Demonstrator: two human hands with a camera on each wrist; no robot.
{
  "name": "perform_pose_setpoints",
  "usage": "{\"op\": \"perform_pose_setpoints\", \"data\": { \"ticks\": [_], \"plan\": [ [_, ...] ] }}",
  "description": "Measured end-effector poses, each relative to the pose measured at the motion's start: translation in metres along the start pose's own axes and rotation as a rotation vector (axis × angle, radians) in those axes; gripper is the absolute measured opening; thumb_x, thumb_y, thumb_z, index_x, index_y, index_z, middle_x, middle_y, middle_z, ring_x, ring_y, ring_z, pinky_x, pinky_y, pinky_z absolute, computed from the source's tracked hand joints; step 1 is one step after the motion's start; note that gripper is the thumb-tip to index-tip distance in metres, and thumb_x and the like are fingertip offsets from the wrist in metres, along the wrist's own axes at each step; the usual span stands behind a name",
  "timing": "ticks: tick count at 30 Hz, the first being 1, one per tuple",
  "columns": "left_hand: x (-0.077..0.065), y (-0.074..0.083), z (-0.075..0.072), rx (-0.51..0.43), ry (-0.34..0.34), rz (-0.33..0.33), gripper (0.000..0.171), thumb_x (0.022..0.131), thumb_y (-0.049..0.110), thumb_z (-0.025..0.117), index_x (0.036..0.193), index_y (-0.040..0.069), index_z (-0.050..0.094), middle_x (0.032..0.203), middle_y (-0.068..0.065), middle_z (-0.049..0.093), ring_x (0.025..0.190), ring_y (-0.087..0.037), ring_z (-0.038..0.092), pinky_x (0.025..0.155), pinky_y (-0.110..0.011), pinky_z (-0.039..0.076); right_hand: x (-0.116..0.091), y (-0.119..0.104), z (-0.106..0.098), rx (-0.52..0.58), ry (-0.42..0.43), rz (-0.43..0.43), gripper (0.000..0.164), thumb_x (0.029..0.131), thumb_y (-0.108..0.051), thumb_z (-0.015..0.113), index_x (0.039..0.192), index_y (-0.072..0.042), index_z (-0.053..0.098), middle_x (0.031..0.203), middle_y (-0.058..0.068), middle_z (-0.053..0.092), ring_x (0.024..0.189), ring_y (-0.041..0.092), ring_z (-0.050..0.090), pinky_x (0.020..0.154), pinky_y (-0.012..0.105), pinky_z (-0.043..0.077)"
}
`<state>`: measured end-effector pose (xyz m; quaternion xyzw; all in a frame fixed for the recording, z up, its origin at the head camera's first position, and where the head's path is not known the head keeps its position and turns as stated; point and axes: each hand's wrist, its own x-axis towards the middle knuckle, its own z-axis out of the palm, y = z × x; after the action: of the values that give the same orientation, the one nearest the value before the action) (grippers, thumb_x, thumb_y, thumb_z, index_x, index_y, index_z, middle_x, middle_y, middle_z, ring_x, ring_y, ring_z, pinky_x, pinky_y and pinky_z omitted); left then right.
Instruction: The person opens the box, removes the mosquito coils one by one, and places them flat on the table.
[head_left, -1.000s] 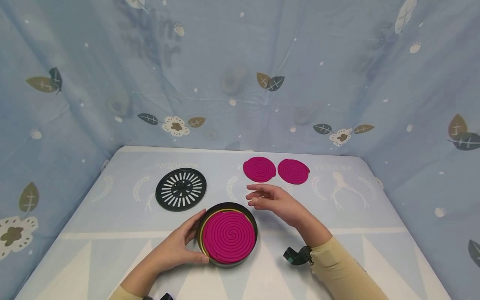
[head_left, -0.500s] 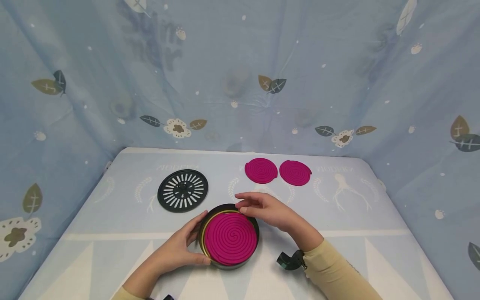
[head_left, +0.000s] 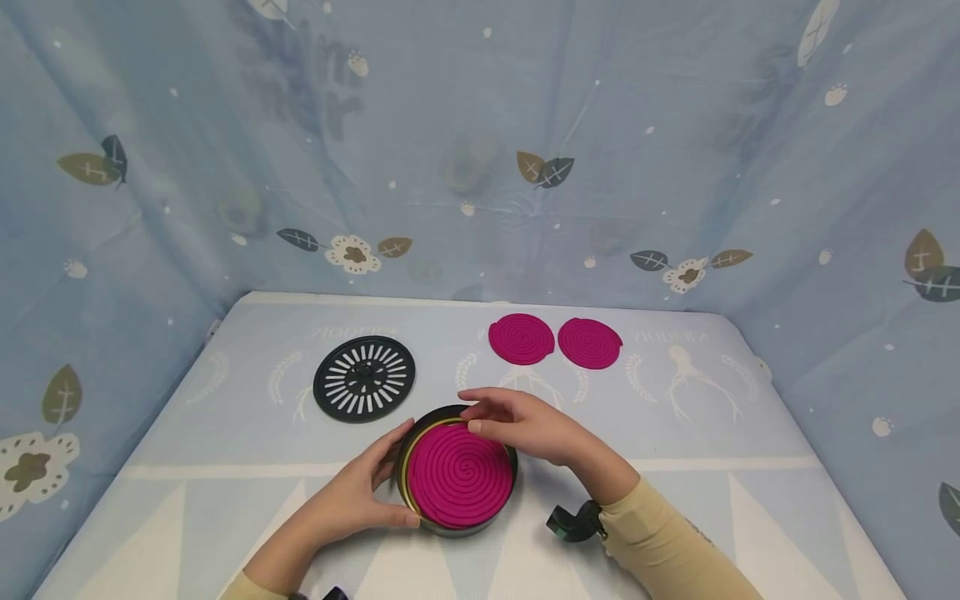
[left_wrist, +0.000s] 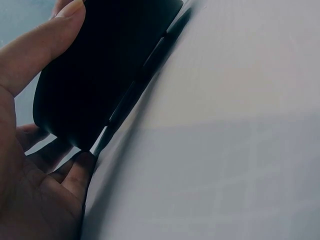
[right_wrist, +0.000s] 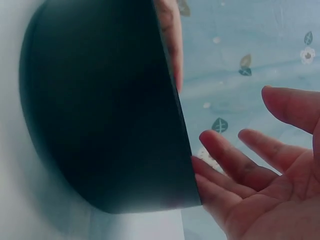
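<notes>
A round black mosquito coil box (head_left: pixel 514 482) stands on the table in the head view, with a magenta mosquito coil (head_left: pixel 460 479) lying in it inside a yellowish rim. My left hand (head_left: pixel 352 504) grips the box from its left, thumb at the front and fingers behind. In the left wrist view, the box's dark side wall (left_wrist: pixel 107 65) sits between that thumb and the fingers. My right hand (head_left: pixel 528 425) is over the far right rim, fingers loosely bent and holding nothing. The right wrist view shows its fingers (right_wrist: pixel 235 160) spread by the rim, thumb apart.
A black slotted lid (head_left: pixel 365 377) lies flat behind the box, to the left. Two more magenta mosquito coils, a left one (head_left: pixel 521 339) and a right one (head_left: pixel 589 343), lie near the table's back edge. A patterned blue cloth (head_left: pixel 465 150) surrounds the table's back and sides.
My right hand has moved left and slightly toward me, from beside the box to over its far rim. The left hand keeps its hold, and the box stays in place.
</notes>
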<state>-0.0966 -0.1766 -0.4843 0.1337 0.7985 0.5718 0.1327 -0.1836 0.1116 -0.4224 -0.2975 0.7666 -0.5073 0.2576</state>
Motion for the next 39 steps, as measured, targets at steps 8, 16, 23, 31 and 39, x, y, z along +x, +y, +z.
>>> {"op": "perform_pose_setpoints", "data": {
  "ticks": [8, 16, 23, 31, 39],
  "plan": [
    [-0.0003, 0.0011, -0.0005, -0.003, 0.001, -0.002, 0.124, 0.06, 0.03, 0.096, 0.159, 0.019, 0.022, 0.158, 0.001, 0.029, 0.144, -0.015, 0.029, 0.113, -0.019, 0.033, 0.0022, -0.0018, 0.0038, 0.01, -0.01, 0.015, 0.048, 0.096, -0.033, 0.064, 0.142, -0.029, 0.051, 0.126, 0.004, 0.064, 0.114, 0.011, 0.06, 0.097, 0.03, 0.054],
    [-0.0003, 0.0015, 0.0, -0.007, 0.01, -0.013, 0.124, 0.059, 0.03, 0.097, 0.158, 0.019, 0.023, 0.156, 0.0, 0.033, 0.143, -0.015, 0.03, 0.113, -0.019, 0.032, 0.0021, 0.0005, 0.0039, 0.033, -0.012, 0.009, 0.046, 0.097, -0.031, 0.063, 0.142, -0.027, 0.052, 0.13, 0.009, 0.061, 0.116, 0.013, 0.058, 0.098, 0.03, 0.053],
    [-0.0002, 0.0007, 0.0004, -0.002, 0.008, -0.014, 0.125, 0.059, 0.028, 0.097, 0.158, 0.018, 0.023, 0.157, -0.002, 0.032, 0.144, -0.017, 0.029, 0.114, -0.021, 0.031, 0.0035, 0.0002, 0.0052, 0.05, 0.01, -0.012, 0.045, 0.097, -0.03, 0.063, 0.141, -0.028, 0.053, 0.128, 0.011, 0.061, 0.115, 0.015, 0.059, 0.095, 0.031, 0.055],
    [-0.0003, 0.0009, 0.0007, -0.001, 0.011, -0.009, 0.125, 0.059, 0.029, 0.097, 0.158, 0.018, 0.023, 0.156, 0.0, 0.032, 0.143, -0.015, 0.03, 0.113, -0.019, 0.032, 0.0072, 0.0005, 0.0047, 0.073, 0.054, -0.036, 0.042, 0.097, -0.028, 0.064, 0.139, -0.024, 0.055, 0.122, 0.009, 0.064, 0.111, 0.019, 0.06, 0.091, 0.034, 0.057],
    [0.0003, 0.0002, 0.0013, -0.005, 0.011, 0.0, 0.124, 0.059, 0.029, 0.097, 0.158, 0.018, 0.023, 0.157, 0.0, 0.032, 0.144, -0.016, 0.029, 0.113, -0.019, 0.032, 0.009, 0.0048, 0.0018, 0.194, 0.052, -0.025, 0.042, 0.098, -0.023, 0.063, 0.138, -0.017, 0.055, 0.124, 0.017, 0.062, 0.1, 0.025, 0.061, 0.078, 0.04, 0.057]
  ]
}}
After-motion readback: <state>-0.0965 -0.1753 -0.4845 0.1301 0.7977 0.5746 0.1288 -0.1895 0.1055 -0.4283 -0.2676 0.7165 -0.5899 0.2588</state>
